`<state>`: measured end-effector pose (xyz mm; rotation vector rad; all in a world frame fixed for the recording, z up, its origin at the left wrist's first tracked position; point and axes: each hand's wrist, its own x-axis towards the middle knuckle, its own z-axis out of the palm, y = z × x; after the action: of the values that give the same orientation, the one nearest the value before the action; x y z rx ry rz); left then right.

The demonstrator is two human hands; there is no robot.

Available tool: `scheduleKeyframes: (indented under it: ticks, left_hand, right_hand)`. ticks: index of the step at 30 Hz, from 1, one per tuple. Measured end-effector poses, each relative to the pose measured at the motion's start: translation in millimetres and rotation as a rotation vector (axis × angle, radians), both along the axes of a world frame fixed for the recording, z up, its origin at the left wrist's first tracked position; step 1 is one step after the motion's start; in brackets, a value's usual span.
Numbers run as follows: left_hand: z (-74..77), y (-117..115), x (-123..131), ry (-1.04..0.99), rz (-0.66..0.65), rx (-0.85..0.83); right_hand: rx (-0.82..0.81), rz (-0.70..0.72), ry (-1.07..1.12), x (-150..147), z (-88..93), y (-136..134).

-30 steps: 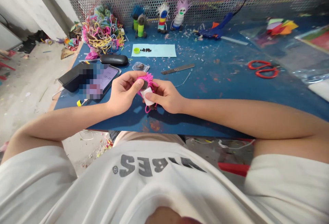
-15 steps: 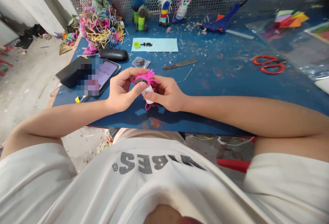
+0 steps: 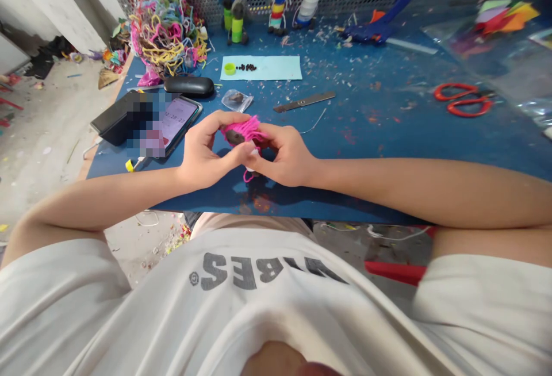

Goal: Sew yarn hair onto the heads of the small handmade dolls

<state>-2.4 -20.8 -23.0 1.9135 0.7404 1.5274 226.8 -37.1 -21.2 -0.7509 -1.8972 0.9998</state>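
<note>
Both my hands meet over the near edge of the blue table point(image 3: 388, 134), closed around a small doll with pink yarn hair point(image 3: 245, 130). My left hand point(image 3: 207, 152) pinches the yarn head between thumb and fingers. My right hand point(image 3: 284, 154) grips the doll's white body from the right, and most of that body is hidden by my fingers. A pink strand hangs below my hands.
A phone point(image 3: 172, 123) and a black case point(image 3: 190, 85) lie to the left. Behind are a small plastic bag point(image 3: 236, 100), a metal strip point(image 3: 304, 102), a light blue paper with beads point(image 3: 263, 68), a yarn pile point(image 3: 166, 37), finished dolls point(image 3: 278, 2), a glue gun point(image 3: 379, 22) and red scissors point(image 3: 463, 100).
My hands have closed in tighter round the doll, so its white body is now almost covered. The view has tilted slightly, shifting the table items upward.
</note>
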Motion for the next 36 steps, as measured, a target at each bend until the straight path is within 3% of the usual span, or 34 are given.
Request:
scheduleKeyframes:
  ticks: [3,13,18,24,28,32,36]
  left_hand:
    - [-1.9,1,1,0.004,0.04,-0.012]
    - [1.9,2,-1,0.005,-0.084,-0.061]
    - [2.9,1,-1,-0.013,-0.05,-0.093]
    - [-2.2,13,-4,-0.063,-0.181,-0.145]
    - [-14.7,24,-8,-0.024,-0.221,-0.055]
    - [-24.7,35,-14,0.021,-0.169,0.045]
    - [-16.2,39,-18,0.094,-0.027,0.112]
  right_hand:
    - [0.013,0.0,-0.002,-1,-1.5,1]
    - [-0.011,-0.027,-0.006,-1,-3.3,1]
    - [-0.005,-0.02,0.011,-1,-3.6,3]
    - [-0.319,0.162,0.204,-3,-1.3,7]
    - [-0.364,0.271,0.329,-6,-3.8,13]
    - [-0.361,0.244,0.372,-7,-6.9,17]
    - [-0.385,0.205,0.355,-7,-5.2,18]
